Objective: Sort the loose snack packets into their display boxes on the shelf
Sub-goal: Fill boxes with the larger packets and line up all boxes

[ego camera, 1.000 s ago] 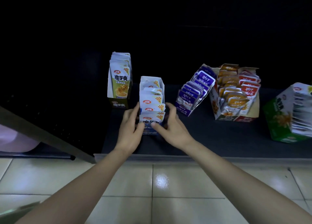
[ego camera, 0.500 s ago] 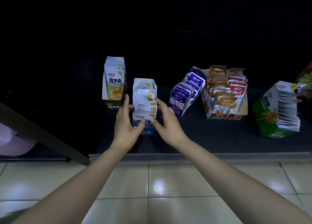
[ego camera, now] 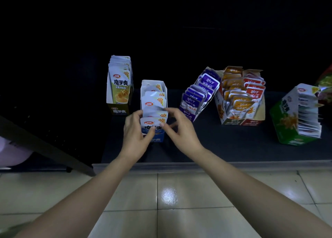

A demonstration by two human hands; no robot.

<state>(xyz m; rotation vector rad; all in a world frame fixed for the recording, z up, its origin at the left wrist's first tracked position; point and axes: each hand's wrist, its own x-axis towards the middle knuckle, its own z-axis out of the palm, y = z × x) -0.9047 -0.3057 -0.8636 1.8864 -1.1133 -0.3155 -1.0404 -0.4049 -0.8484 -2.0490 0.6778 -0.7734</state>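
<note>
A blue display box (ego camera: 158, 139) of white-and-blue snack packets (ego camera: 153, 103) stands near the front of the dark shelf (ego camera: 233, 148). My left hand (ego camera: 136, 132) curls round the box's left side, thumb on the front packet (ego camera: 152, 123). My right hand (ego camera: 179, 128) pinches the right edge of the front packets with fingertips. The lower front of the box is hidden behind my left hand.
An olive box of packets (ego camera: 119, 87) stands behind to the left. To the right lie a purple box (ego camera: 199, 96), an orange-and-red double box (ego camera: 242, 97) and a tilted green box (ego camera: 296, 115). The shelf's front lip (ego camera: 215, 166) borders a tiled floor (ego camera: 167, 202).
Both hands have slid up from the front of the blue box to grip its sides and the front packets. The view has shifted slightly to the right.
</note>
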